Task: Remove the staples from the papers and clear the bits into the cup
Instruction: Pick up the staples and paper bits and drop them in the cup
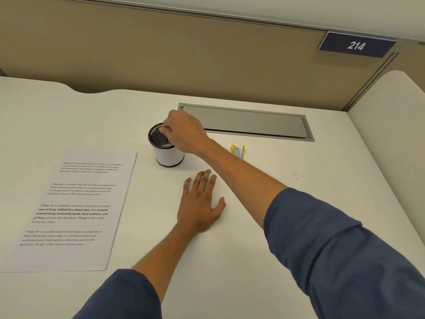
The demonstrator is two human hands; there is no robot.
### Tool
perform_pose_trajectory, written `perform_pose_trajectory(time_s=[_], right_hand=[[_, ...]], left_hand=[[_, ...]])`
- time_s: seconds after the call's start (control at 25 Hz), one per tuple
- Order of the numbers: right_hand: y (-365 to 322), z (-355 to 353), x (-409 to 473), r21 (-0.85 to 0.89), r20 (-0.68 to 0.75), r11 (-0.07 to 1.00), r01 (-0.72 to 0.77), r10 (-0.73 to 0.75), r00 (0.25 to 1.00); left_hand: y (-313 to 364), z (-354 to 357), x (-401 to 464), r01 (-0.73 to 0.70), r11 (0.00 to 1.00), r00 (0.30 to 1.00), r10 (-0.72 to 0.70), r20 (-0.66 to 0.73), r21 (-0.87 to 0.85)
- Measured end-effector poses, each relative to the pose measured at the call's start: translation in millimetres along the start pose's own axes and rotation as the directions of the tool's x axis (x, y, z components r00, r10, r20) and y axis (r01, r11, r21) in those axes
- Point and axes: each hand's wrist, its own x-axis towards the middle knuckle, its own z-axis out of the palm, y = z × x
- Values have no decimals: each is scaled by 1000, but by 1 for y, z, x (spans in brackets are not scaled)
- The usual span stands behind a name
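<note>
**Right hand over the cup, left hand flat on the desk**

The cup (169,148), a black mesh holder with a white band around it, stands upright on the white desk (253,249). The right hand (184,132) reaches over the cup's rim, fingers curled together above the opening; whether they pinch anything cannot be told. The left hand (201,203) lies flat on the desk just in front of the cup, fingers spread. The papers (73,210) lie to the cup's left, printed side up. A staple remover (239,151) with yellow grips lies right of the cup, partly behind the right forearm. Further right, tiny bits (296,174) are scattered. Behind the cup is a grey cable hatch (248,122).
</note>
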Motion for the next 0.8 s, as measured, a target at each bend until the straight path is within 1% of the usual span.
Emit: perform_pose_trajectory(time_s=[0.08,0.16,0.32,0.44,0.52,0.56,0.64,0.72,0.8], right_hand=[[0,-1,0,-29,-8,1000,11,-11,1000],[-1,-2,1,-2,-4,1000,-24,24,1000],[-6,1,2,37,53,996,-81,79,995],[-11,1,0,-33,94,998,-45,48,994],[-13,0,-3,-83,79,996,-24,30,996],[-12,-1,-4,-78,74,997,-23,29,997],[-7,0,-5,12,74,999,-46,45,996],[1,0,-9,207,67,974,-96,84,994],[10,-3,-16,396,9,909,-129,136,991]], left_hand=[[0,0,0,5,1000,1000,-5,3,-3],[1,0,1,2,1000,1000,-2,5,-5],[0,-3,0,-13,1000,1000,13,23,0],[1,-4,-1,-16,1000,1000,15,27,13],[1,-5,-1,-15,1000,1000,14,22,7],[1,-4,0,-15,1000,1000,15,22,5],[1,-2,0,-9,1000,1000,9,13,-3],[0,-1,0,-1,1000,1000,1,4,0],[0,-1,0,-4,1000,1000,4,1,9]])
